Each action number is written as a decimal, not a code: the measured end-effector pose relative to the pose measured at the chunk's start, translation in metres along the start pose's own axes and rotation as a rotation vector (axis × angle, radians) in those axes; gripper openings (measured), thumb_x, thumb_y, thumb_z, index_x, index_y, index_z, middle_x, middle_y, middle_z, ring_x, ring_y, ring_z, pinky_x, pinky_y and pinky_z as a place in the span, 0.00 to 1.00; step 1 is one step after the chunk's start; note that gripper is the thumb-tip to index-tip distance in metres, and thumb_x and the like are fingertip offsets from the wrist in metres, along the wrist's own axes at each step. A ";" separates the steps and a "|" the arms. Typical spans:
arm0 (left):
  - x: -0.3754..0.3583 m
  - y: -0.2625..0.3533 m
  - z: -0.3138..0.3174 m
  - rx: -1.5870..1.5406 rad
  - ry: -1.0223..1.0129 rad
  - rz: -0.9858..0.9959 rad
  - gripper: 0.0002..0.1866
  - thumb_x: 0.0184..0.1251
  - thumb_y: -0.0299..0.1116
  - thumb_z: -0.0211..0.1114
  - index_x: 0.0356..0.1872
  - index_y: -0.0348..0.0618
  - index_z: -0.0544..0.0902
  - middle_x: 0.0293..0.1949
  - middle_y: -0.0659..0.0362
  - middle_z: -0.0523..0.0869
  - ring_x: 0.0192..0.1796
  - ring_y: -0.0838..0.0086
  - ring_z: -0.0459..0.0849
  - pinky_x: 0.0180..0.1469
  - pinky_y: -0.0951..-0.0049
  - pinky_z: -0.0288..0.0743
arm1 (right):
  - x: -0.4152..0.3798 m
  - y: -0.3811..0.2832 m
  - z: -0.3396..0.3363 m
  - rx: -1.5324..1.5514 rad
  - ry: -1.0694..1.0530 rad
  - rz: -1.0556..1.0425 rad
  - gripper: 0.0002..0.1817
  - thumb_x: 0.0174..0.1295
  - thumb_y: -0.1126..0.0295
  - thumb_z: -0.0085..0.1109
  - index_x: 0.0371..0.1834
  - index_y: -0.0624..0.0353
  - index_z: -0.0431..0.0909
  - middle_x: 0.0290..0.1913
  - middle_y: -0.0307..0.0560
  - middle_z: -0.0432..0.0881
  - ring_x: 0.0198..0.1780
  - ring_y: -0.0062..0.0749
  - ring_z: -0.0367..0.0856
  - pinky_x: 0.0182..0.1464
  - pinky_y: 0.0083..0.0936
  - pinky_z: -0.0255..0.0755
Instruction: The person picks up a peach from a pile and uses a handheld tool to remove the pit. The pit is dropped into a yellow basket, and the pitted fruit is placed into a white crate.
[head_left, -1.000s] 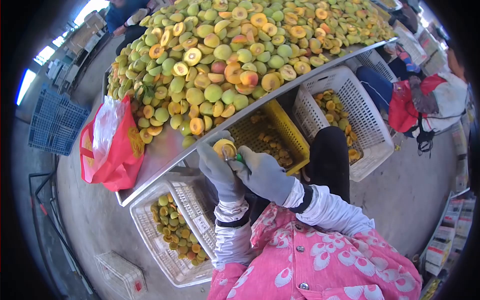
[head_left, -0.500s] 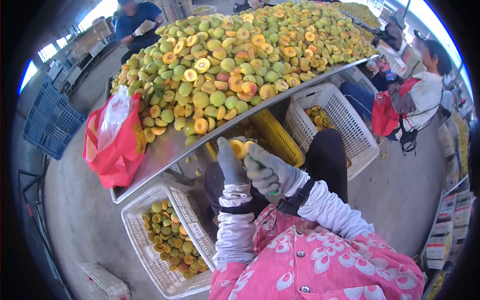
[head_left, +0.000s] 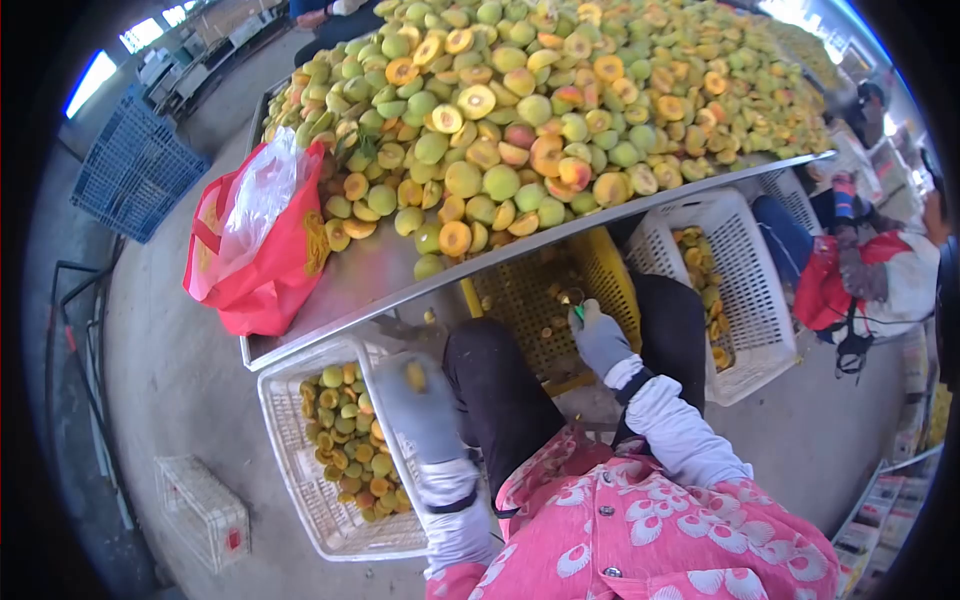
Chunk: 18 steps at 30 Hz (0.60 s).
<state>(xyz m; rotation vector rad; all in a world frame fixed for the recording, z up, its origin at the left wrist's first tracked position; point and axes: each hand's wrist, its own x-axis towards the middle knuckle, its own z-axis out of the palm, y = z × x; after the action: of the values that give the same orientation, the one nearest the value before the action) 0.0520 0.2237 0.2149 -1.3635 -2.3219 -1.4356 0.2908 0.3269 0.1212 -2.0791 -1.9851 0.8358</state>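
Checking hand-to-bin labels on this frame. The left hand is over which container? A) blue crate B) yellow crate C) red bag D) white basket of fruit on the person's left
D: the gloved left hand is spread above the rim of the white basket of fruit, while the right hand is over the yellow crate.

Two white baskets (head_left: 300, 460) (head_left: 745, 270), one yellow crate (head_left: 610, 275) and one red bag (head_left: 265, 260) sit along the worktop's (head_left: 340, 300) near edge; two gloved hands (head_left: 420, 410) (head_left: 600, 335); peaches (head_left: 500, 180) beyond counting.
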 end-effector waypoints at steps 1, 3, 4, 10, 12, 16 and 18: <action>0.016 -0.017 -0.017 0.410 -0.059 -0.084 0.12 0.57 0.30 0.72 0.39 0.37 0.80 0.41 0.49 0.83 0.48 0.53 0.80 0.53 0.55 0.73 | -0.003 -0.003 -0.006 0.185 -0.094 0.056 0.19 0.71 0.56 0.51 0.52 0.63 0.68 0.34 0.62 0.84 0.36 0.57 0.85 0.39 0.49 0.77; 0.048 -0.058 -0.024 0.571 0.015 0.089 0.20 0.57 0.35 0.72 0.49 0.40 0.81 0.53 0.44 0.81 0.53 0.46 0.81 0.53 0.52 0.76 | 0.001 -0.003 0.006 0.382 -0.203 0.126 0.21 0.71 0.54 0.52 0.53 0.63 0.69 0.33 0.63 0.84 0.33 0.57 0.85 0.38 0.49 0.77; 0.070 -0.051 -0.010 0.446 0.052 0.153 0.21 0.57 0.34 0.71 0.51 0.38 0.82 0.53 0.44 0.83 0.54 0.47 0.81 0.54 0.53 0.76 | 0.001 0.002 0.020 0.301 -0.123 0.031 0.22 0.71 0.54 0.53 0.53 0.63 0.70 0.33 0.62 0.83 0.31 0.53 0.85 0.36 0.47 0.77; 0.203 -0.065 0.173 0.440 -0.645 0.420 0.23 0.63 0.30 0.63 0.61 0.42 0.77 0.54 0.45 0.83 0.56 0.49 0.82 0.57 0.57 0.77 | -0.012 0.015 0.023 0.757 -0.342 0.067 0.18 0.68 0.57 0.61 0.48 0.62 0.77 0.25 0.41 0.79 0.23 0.23 0.77 0.26 0.21 0.68; 0.225 -0.078 0.213 0.852 -0.922 0.188 0.26 0.60 0.27 0.62 0.63 0.49 0.75 0.55 0.45 0.82 0.54 0.46 0.83 0.55 0.53 0.78 | -0.010 0.007 0.002 0.821 -0.318 0.107 0.17 0.69 0.59 0.61 0.49 0.62 0.77 0.25 0.39 0.77 0.22 0.21 0.76 0.25 0.21 0.68; 0.203 -0.088 0.186 0.772 -0.886 0.325 0.25 0.58 0.30 0.63 0.60 0.50 0.76 0.55 0.43 0.82 0.52 0.45 0.83 0.52 0.52 0.79 | -0.010 -0.003 0.001 0.850 -0.308 0.128 0.14 0.69 0.60 0.59 0.48 0.58 0.75 0.26 0.39 0.78 0.21 0.20 0.74 0.25 0.21 0.68; 0.196 -0.088 0.162 0.511 -0.804 0.089 0.21 0.62 0.31 0.63 0.58 0.47 0.76 0.53 0.45 0.83 0.51 0.53 0.85 0.52 0.56 0.79 | -0.003 -0.004 0.015 0.870 -0.257 -0.117 0.13 0.71 0.59 0.57 0.45 0.59 0.73 0.27 0.41 0.79 0.22 0.22 0.76 0.26 0.24 0.71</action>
<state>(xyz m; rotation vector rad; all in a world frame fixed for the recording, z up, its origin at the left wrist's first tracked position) -0.0714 0.4567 0.1612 -2.0484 -2.6947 -0.1909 0.2799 0.3202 0.1112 -1.3832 -1.3991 1.6249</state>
